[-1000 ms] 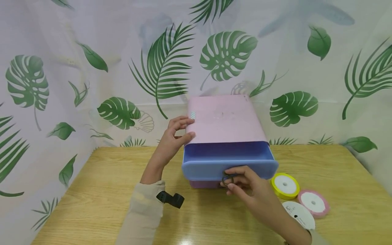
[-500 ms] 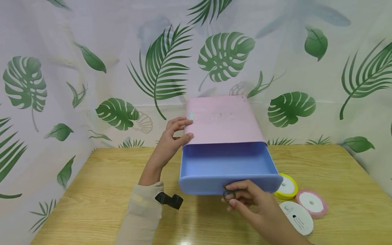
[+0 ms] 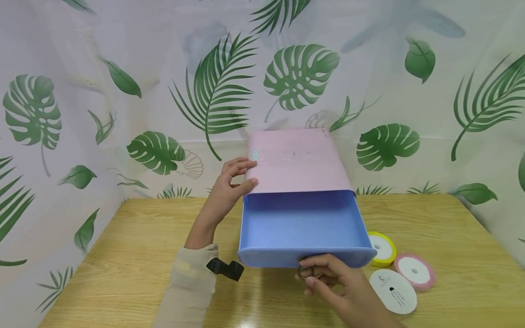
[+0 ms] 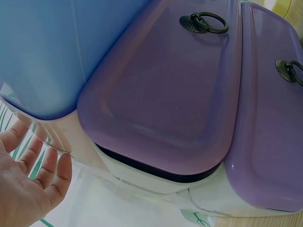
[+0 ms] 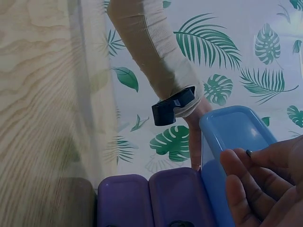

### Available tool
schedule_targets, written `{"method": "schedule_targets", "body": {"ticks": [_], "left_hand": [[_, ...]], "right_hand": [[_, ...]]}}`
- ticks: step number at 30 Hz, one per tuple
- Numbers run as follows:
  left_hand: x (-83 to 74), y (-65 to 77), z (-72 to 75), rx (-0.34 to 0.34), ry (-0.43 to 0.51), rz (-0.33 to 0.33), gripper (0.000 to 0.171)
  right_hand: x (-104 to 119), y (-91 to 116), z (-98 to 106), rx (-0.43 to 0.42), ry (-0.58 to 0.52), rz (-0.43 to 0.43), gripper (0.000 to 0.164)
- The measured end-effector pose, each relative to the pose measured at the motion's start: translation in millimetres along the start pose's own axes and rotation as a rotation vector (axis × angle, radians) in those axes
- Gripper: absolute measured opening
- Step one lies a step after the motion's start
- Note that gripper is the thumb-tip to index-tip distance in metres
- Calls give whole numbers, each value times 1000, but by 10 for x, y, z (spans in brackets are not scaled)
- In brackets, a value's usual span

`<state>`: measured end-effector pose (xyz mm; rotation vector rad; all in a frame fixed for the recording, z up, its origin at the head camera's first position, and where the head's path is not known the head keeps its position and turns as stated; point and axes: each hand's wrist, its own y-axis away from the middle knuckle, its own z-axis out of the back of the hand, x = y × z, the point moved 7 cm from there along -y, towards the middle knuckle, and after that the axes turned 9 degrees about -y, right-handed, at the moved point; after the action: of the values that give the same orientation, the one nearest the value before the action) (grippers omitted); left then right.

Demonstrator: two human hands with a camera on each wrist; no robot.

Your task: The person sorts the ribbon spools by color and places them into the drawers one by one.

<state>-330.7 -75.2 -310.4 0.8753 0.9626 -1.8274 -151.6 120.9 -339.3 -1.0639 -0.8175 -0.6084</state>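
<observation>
Three round spools [image 3: 410,269], yellow-rimmed, pink-rimmed and white, lie just right of the right hand [image 3: 338,280], which pinches a dark metal ring pull [image 3: 301,275] on a light-blue plastic drawer [image 3: 303,225]. Between the hands, that drawer juts from a pale-pink plastic cabinet [image 3: 299,168]; the left hand [image 3: 227,189] rests on the cabinet's left edge, fingers relaxed. Two purple drawer fronts [image 4: 161,90] sit below the left hand.

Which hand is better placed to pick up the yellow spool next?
Probably the right hand: it is nearer the yellow spool, though it would first have to release the ring on the blue drawer. The left hand is farther off, touching the left side of the pink cabinet.
</observation>
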Motion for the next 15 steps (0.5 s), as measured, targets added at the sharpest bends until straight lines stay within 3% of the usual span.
{"method": "schedule_targets", "body": {"ticks": [7, 15], "left_hand": [[3, 9, -4, 2, 3, 3, 45], [-3, 10, -2, 4, -1, 1, 45]], "right_hand": [[-33, 29, -19, 42, -31, 23, 37], [-54, 138, 76, 49, 28, 37, 47]]}}
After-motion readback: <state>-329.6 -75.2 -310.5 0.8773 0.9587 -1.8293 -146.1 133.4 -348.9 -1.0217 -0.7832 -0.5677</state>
